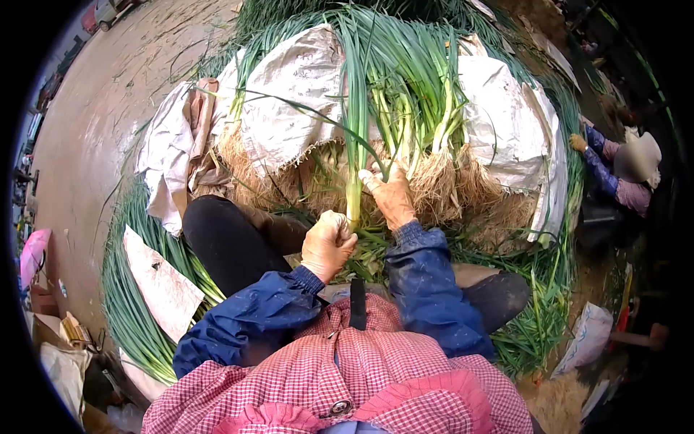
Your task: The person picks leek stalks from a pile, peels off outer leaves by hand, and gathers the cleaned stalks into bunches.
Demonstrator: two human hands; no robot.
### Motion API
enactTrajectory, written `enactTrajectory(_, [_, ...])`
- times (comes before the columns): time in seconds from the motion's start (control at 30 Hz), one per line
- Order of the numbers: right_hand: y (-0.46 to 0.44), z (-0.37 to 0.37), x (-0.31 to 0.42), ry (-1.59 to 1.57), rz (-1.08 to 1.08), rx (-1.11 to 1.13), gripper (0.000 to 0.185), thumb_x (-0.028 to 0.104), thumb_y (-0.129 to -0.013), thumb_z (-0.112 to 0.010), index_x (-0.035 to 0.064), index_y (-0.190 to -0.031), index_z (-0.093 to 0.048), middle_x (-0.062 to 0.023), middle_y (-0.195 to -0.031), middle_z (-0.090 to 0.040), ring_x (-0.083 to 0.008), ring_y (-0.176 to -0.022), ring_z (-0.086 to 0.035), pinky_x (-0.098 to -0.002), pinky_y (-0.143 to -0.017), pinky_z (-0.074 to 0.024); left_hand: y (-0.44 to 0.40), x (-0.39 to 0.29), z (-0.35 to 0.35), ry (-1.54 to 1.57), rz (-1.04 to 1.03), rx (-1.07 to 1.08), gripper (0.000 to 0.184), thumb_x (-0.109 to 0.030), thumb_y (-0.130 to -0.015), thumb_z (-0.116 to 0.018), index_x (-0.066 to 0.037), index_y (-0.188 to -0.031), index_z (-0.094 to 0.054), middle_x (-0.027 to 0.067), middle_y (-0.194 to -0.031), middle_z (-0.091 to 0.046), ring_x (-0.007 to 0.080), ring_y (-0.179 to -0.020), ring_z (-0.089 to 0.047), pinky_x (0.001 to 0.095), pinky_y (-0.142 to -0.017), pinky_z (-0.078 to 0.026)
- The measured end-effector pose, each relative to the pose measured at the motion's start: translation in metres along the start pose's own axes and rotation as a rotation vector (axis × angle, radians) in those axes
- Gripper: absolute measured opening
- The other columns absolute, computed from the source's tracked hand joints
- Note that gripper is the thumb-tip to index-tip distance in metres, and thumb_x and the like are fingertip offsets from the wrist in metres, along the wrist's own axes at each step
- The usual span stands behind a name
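Note:
My left hand [327,246] is closed in a fist around the root end of a green onion bunch [354,148], whose stalks rise upright before me. My right hand [392,197] sits just right of those stalks, its thumb against them. A long loose green onion leaf [318,116] bends down into the right hand's grip, crossing in front of the stalks. Close to that hand lie more green onions [416,101] with shaggy tan roots [437,184]. Both palms face away, so the fingertips are partly hidden.
White woven sacks [293,98] [502,123] cover parts of the onion pile. Leaf trimmings [531,322] lie by my right knee, more green onions [134,289] at my left. Another person [629,163] works at the far right. Wet ground [108,108] stretches out left.

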State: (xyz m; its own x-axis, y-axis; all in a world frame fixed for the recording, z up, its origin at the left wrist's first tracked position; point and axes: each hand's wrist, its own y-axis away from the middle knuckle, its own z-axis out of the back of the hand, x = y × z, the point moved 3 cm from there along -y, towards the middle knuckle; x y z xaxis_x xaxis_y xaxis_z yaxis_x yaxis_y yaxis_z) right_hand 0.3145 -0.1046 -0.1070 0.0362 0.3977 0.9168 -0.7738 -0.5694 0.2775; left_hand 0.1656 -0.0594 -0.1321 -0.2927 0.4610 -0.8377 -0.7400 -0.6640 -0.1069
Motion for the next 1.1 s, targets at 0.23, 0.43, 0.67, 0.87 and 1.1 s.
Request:
enactTrajectory(0.23, [0.033, 0.021, -0.058, -0.843, -0.152, 0.465, 0.014, 0.018, -0.084, -0.052, 0.005, -0.079, -0.055, -0.0034, -0.067, -0.055, -0.0109, -0.058, -0.052, -0.0235, -0.05, -0.0427, -0.007, 0.02, 0.01, 0.027, 0.056, -0.045, 0.021, -0.001, -0.066, -0.067, -0.005, -0.064, -0.046, 0.0075, -0.064, -0.046, 0.021, -0.056, -0.047, 0.0308, -0.053, -0.039])
enactTrajectory(0.43, [0.008, 0.0, -0.053, 0.225, 0.228, 0.01, 0.026, 0.026, -0.08, -0.06, 0.0004, -0.086, -0.058, -0.0102, -0.073, -0.061, -0.0272, -0.069, -0.06, -0.039, -0.064, -0.047, 0.0, -0.003, -0.016, -0.121, -0.139, 0.132, 0.021, -0.004, -0.067, -0.069, -0.007, -0.073, -0.049, 0.0089, -0.07, -0.047, 0.0282, -0.063, -0.05, 0.0347, -0.056, -0.041])
enactTrajectory(0.67, [0.059, 0.103, -0.054, -0.638, 0.005, -0.106, 0.038, 0.021, -0.078, -0.064, -0.001, -0.107, -0.052, -0.0134, -0.094, -0.056, -0.0243, -0.085, -0.053, -0.0331, -0.073, -0.0401, 0.001, 0.039, -0.003, 0.126, 0.245, 0.102, 0.021, -0.002, -0.074, -0.067, -0.006, -0.084, -0.049, 0.0065, -0.08, -0.057, 0.0178, -0.069, -0.058, 0.0282, -0.062, -0.046])
enactTrajectory(0.87, [0.134, 0.321, -0.08, 0.991, -0.157, -1.199, 0.068, 0.032, -0.076, -0.069, -0.0045, -0.127, -0.041, -0.0244, -0.123, -0.049, -0.0336, -0.111, -0.046, -0.0415, -0.094, -0.0342, 0.0, 0.048, -0.016, 1.439, 0.799, 0.173, 0.019, 0.005, -0.085, -0.051, -0.003, -0.102, -0.049, 0.0149, -0.092, -0.064, 0.017, -0.072, -0.061, 0.0251, -0.064, -0.053])
enactTrajectory(1.1, [0.026, 0.002, -0.081, -0.126, 0.129, 0.476, 0.043, 0.024, -0.086, -0.059, 0.0007, -0.12, -0.047, -0.014, -0.106, -0.059, -0.0158, -0.071, -0.056, -0.0268, -0.061, -0.0444, 0.009, 0.016, -0.013, 1.421, 0.743, 0.292, 0.02, 0.008, -0.082, -0.048, -0.001, -0.099, -0.052, 0.011, -0.089, -0.062, 0.0157, -0.076, -0.062, 0.0234, -0.065, -0.053])
